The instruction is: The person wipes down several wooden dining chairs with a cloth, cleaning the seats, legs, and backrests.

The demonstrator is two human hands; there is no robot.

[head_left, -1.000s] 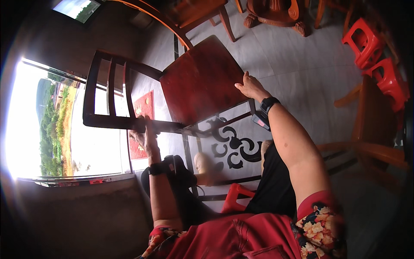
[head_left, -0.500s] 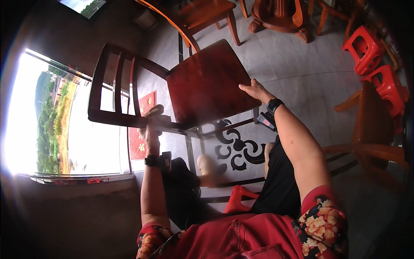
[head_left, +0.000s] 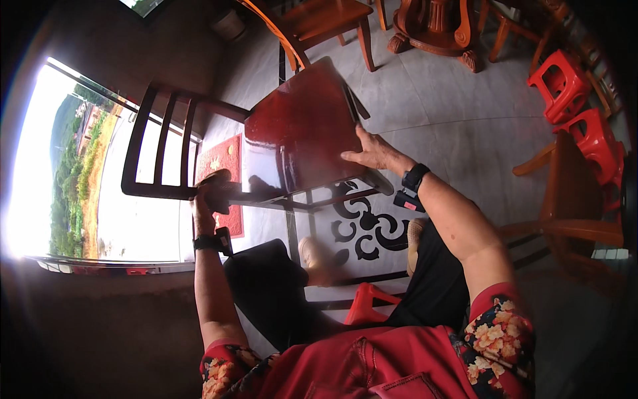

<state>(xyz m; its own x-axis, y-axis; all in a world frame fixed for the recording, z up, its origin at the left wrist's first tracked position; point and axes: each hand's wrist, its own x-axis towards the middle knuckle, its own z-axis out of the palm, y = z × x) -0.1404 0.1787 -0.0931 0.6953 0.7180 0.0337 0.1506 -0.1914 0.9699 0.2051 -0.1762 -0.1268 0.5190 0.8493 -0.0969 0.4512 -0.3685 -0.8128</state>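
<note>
A person in a red top with floral sleeves holds a dark wooden chair tilted over a gray tiled floor, its slatted backrest toward the person's left and its red-brown seat lying between the 2 hands. The left hand is closed around the near post of the backrest, on the stretch between the slats and the seat's near left corner; the fingers there are dark and partly blurred. The right hand is at the opposite side of the seat, its thumb laid on the top surface and its index finger along the right edge. The other fingers are hidden, and how firmly they clasp that edge cannot be told. Most of the seat thus lies to the left of the right hand and to the right of the left hand. The chair's legs point down and away beneath the seat; whether they touch the floor cannot be told.

Near the floor's left edge, a red mat lies beside a bright opening. Toward the floor's right edge stand 2 red stools, with a brown wooden chair just nearer the person. At the floor's far edge stand an orange-brown chair and a carved wooden base. Another red stool, the low one, shows between the person's legs.
</note>
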